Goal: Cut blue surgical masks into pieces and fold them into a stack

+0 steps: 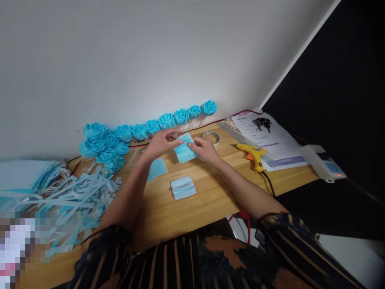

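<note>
Blue square (183, 154), 1 pc in hand: up off the table, mid-scene, btwn both hands. Prob v. light, soft and limp, pleated cloth-like stuff; should fold & crease easily, not slippery, won't shatter but might tear or fray if yanked. Best hold: thumb + fingertip pinch at opposite edges, light pressure, mid left bare.

Hands, 2, close together on the same pc: L hand (165, 141) pinches its far-left edge, thumb on top; R hand (206, 150) pinches the right edge, thumb & index.

Near side of it, 1 small stack (183, 188) of pleated squares, layers too thin to count. Left, partly behind the L forearm, flat blue pc(s) (158, 167); can't tell if 1 or more.

Just right of R hand, tape roll (211, 137), at least 1. Further right: 1 yellow glue gun (251, 154) w/ black cord, sheets of paper (270, 138) (no. unclear), 1 bunch of keys (262, 123) on top, 1 white box (327, 166) w/ red light at the table's right end.

Far side, along the wall: row of blue flowers (181, 116), approx 7, + a heap (104, 146) of more at left, overlapping, no exact count. Near left: pile of cut strips (81, 204), uncountable.
</note>
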